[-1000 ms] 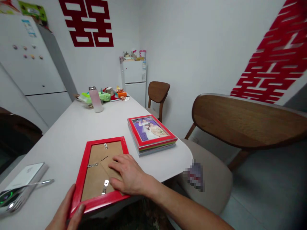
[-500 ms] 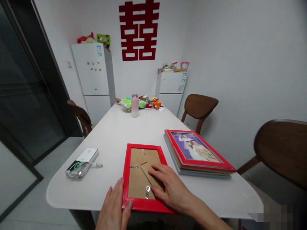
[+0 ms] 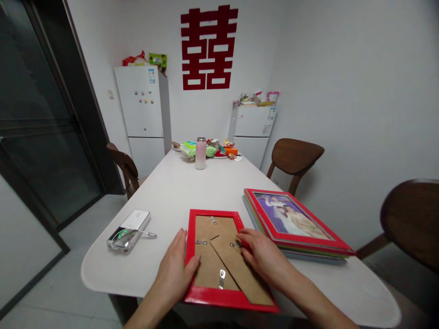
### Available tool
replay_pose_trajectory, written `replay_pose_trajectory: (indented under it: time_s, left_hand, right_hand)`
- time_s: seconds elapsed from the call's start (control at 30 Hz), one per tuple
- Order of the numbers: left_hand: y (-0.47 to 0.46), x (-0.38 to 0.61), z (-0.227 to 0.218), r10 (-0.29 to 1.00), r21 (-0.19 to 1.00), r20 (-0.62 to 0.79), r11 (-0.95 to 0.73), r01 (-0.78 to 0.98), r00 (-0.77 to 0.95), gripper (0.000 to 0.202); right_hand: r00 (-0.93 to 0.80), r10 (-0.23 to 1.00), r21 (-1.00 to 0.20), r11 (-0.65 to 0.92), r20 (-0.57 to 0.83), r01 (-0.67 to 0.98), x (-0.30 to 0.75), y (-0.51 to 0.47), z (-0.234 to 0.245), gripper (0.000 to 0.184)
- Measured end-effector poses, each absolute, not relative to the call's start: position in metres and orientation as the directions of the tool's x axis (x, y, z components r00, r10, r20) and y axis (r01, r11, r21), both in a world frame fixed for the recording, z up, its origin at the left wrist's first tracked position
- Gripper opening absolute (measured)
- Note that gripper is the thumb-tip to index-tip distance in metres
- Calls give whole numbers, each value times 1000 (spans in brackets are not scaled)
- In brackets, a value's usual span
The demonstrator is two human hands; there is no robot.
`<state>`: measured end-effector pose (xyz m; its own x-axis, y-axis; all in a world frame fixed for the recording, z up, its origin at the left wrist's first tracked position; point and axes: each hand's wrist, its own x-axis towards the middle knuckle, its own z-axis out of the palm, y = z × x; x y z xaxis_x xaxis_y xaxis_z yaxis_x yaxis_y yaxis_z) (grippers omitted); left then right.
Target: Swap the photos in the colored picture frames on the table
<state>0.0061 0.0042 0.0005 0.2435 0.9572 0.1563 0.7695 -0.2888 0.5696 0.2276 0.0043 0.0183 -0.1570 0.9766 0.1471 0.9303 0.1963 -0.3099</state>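
- Head view: red picture frame (image 3: 228,262) lies back side up on white desk (image 3: 164,192), at the near edge, between both hands.
- Brown backing board (image 3: 207,269) faces up; metal clips show on all four sides, dark slanted gap runs down toward the near right corner.
- Left hand (image 3: 174,269): grip part open, frame's left edge between thumb and fingers; thumb on the red border, fingers along the outer side.
- Right hand (image 3: 265,256): grip half curled over the frame's right edge, fingertips at the right-hand clip (image 3: 236,245); can't tell if they pinch it.
- Stack of frames (image 3: 297,221) just right of the right hand, red one with a photo on top, green and gray edges below.
- Silver-white device (image 3: 132,228) with green-lit display, cable (image 3: 149,235) over it, left on desk, apart from the left hand.
- Pink bottle (image 3: 200,154) upright toward far end, colorful packets (image 3: 192,148) behind it.
- Brown chairs (image 3: 297,155) both sides; two white fridges (image 3: 142,107), red wall cutout (image 3: 208,48) beyond.
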Motion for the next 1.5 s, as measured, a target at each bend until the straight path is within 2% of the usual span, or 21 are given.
replay_pose_trajectory:
  time_s: [0.1,0.23,0.47,0.6,0.67,0.77,1.07,1.2,1.4,1.5]
  left_hand:
    - [14,13,-1,955,589,122,-288,755,270,56]
    - [13,14,-6,952,561,104,-296,773,289,54]
    - [10,13,-6,953,558,134,-298,774,271,52]
    - [9,13,-6,950,541,143,-309,782,276,52]
    - [9,13,-6,949,541,156,-313,780,272,52]
    - [9,13,-7,948,546,173,-318,775,267,51]
    - [10,14,-11,945,541,185,-327,775,270,51]
    - [11,14,-13,942,552,204,-335,764,265,51]
    - [12,13,-14,941,557,206,-339,758,269,51]
    - [12,12,-14,937,559,218,-349,752,272,52]
  right_hand:
    - [-160,979,-269,190,129,944,225,8,16,24]
    - [-125,978,-230,161,165,960,221,11,10,25]
    - [-106,968,-236,160,228,958,220,14,10,25]
    - [-248,930,-367,338,271,867,216,-4,19,25]
    - [-380,894,-434,447,236,782,210,-14,23,23]
    - [-492,853,-469,510,173,721,201,-23,24,20]
    - [-421,878,-416,478,226,774,188,-18,16,10]
    - [-392,890,-436,456,233,776,181,-6,23,16]
    - [-340,918,-303,390,205,869,152,29,18,18]
    - [-299,929,-280,353,220,893,143,37,12,19]
